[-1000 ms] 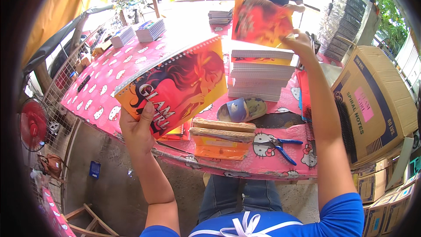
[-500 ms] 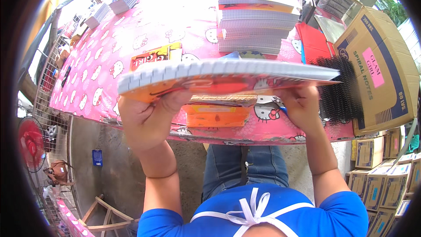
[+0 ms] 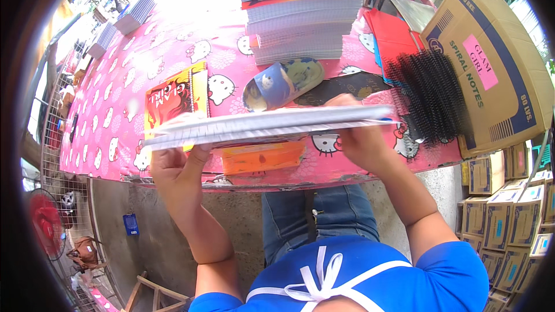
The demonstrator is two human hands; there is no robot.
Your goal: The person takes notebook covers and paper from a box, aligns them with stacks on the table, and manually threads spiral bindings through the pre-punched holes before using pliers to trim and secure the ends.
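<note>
A thick unbound notebook (image 3: 272,126), its white page edges notched, lies nearly edge-on across the front of the pink table, held up off the cloth. My left hand (image 3: 178,176) grips its left end, thumb and fingers closed around it. At the other end my right hand (image 3: 361,144) is closed on it, fingertips showing over the far side. Beneath the notebook sits an orange block (image 3: 263,157), partly covered. Just right of my right hand stands a bundle of black spiral binding coils (image 3: 430,98).
Beyond the notebook lie a blue patterned slipper (image 3: 283,84) and a red-and-yellow notebook (image 3: 173,95). A tall stack of notebooks (image 3: 303,29) stands farther back. On the right are red sheets (image 3: 393,37) and a large cardboard carton (image 3: 491,69). More cartons (image 3: 509,225) are piled below.
The notebook has turned more edge-on, hiding its orange-red cover, and has shifted left with both hands. My right fingers now show over its far side. The slipper has come into fuller view.
</note>
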